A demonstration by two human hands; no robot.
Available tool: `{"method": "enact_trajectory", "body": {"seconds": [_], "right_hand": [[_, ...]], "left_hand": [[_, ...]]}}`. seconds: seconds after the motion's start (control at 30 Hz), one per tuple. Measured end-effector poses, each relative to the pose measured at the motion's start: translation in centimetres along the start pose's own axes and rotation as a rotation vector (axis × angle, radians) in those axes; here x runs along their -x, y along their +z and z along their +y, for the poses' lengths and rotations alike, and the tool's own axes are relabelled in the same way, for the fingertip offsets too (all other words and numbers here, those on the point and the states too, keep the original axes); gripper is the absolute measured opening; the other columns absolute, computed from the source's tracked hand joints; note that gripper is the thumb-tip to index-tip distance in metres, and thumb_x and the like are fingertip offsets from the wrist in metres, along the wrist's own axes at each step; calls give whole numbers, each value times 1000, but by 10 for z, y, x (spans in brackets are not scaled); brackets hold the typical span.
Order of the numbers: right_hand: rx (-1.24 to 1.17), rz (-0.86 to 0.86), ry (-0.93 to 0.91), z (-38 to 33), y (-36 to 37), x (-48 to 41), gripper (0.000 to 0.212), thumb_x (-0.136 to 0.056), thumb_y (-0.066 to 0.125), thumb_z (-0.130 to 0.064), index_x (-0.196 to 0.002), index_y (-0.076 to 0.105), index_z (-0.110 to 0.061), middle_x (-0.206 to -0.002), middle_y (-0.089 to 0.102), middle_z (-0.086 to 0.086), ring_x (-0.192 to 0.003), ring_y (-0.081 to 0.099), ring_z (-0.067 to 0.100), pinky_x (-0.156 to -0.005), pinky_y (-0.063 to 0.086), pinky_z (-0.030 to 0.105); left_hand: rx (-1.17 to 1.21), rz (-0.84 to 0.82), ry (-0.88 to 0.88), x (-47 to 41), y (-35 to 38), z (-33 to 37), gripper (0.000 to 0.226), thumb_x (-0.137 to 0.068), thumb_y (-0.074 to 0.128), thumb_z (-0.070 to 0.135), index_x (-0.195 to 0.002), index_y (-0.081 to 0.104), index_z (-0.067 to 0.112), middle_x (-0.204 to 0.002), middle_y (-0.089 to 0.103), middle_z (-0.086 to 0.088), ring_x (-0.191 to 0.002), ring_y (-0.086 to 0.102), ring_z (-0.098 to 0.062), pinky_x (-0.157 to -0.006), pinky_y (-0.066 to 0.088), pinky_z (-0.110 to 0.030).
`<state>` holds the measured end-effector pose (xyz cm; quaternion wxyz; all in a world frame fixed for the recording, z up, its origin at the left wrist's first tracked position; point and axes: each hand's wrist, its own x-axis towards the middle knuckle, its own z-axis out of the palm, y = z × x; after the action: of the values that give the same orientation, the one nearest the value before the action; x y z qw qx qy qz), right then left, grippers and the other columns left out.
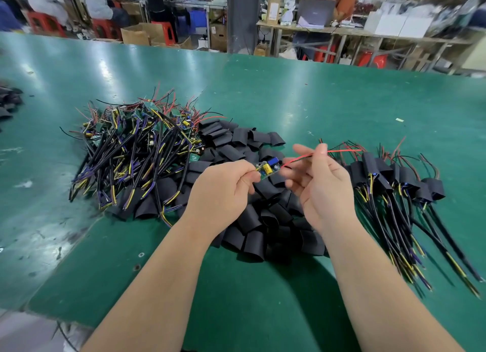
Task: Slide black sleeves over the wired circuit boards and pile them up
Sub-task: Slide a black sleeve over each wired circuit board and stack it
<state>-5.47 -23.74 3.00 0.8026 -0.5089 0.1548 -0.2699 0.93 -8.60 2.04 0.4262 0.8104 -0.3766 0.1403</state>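
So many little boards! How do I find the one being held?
Look at the big green table, then the heap of black sleeves in its middle. Just above that heap, the left hand pinches a small circuit board while the right hand pinches its red wire. It is the only board lifted off the table, with no sleeve on.

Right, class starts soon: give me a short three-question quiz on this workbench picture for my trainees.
1. True or false: the small green circuit board held by the left hand already wears a black sleeve.
2. Where is the pile of finished black-sleeved boards? A left, B middle, C right.
3. Fill in: the right hand pinches a thin ___ wire.
Key: 1 false; 2 C; 3 red.
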Motion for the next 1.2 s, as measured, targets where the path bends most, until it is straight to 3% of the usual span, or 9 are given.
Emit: {"method": "enact_trajectory", "body": {"seconds": [0.1,0.23,0.3,0.4,0.57,0.8,0.9,1.07,1.2], "right_hand": [[67,116,-64,0,-6,-6,30,-105,35,-28,-99,62,-17,-68,70,3,-52,59,14,-54,47,24],[1050,-60,-203,15,-8,-5,11,-90,60,-22,-100,64,-27,-79,67,-10,-64,55,5,-70,40,22],[1324,-215,-207,26,-3,-2,28,-84,70,-32,-110,65,-22,-94,66,-6,-79,55,10,-76,38,21],[1388,-234,-185,30,5,-2,29,-81,76,-33,-104,64,-19,-98,65,1,-93,57,18,-80,44,25],[1345,-217,-155,25,3,-4,27,-76,79,-32,-73,55,-20,-77,61,-6,-71,53,8,-55,35,10],[1010,-107,-237,13,-10,-12,44,-76,80,-18,-115,61,-26,-98,60,-6,-80,52,4,-67,35,4],[711,-24,-179,1,-24,-15,30,-78,77,-12,-104,66,-20,-91,66,-7,-76,57,5,-75,43,15],[63,169,-94,-15,-45,-20,18,-91,64,-13,-79,54,-21,-78,63,-4,-81,61,14,-75,44,22],[-424,200,8,-24,-51,-21,14,-97,52,-27,-95,54,-14,-97,70,1,-97,69,12,-72,52,18]], "left_hand": [[0,93,-8,0,-1,-2,24,-92,49,24,-81,68,14,-63,62,10,-61,53,-8,-61,46,-31],[-42,152,-13,-1,-1,-2,25,-93,49,21,-81,68,10,-65,62,7,-62,58,-15,-61,48,-37],[-69,147,-19,-1,0,-1,26,-93,48,21,-81,67,9,-65,61,6,-64,59,-20,-62,49,-40],[-70,127,-25,0,1,0,26,-92,47,23,-82,67,10,-65,60,7,-65,58,-20,-63,48,-42],[-39,96,-27,0,3,0,26,-92,48,24,-81,68,11,-64,61,8,-65,59,-17,-63,49,-40],[-8,119,-13,0,2,-8,24,-92,49,23,-81,68,13,-62,59,12,-58,52,-1,-56,40,-18],[9,105,-18,0,2,-9,22,-92,50,22,-81,68,15,-61,59,15,-60,53,2,-55,35,-9],[0,55,-5,0,1,-11,23,-92,50,25,-82,69,16,-62,61,15,-62,56,-2,-56,43,-19],[8,37,19,-1,0,-10,23,-91,50,21,-80,69,14,-63,63,11,-62,56,-2,-55,39,-13]]}}
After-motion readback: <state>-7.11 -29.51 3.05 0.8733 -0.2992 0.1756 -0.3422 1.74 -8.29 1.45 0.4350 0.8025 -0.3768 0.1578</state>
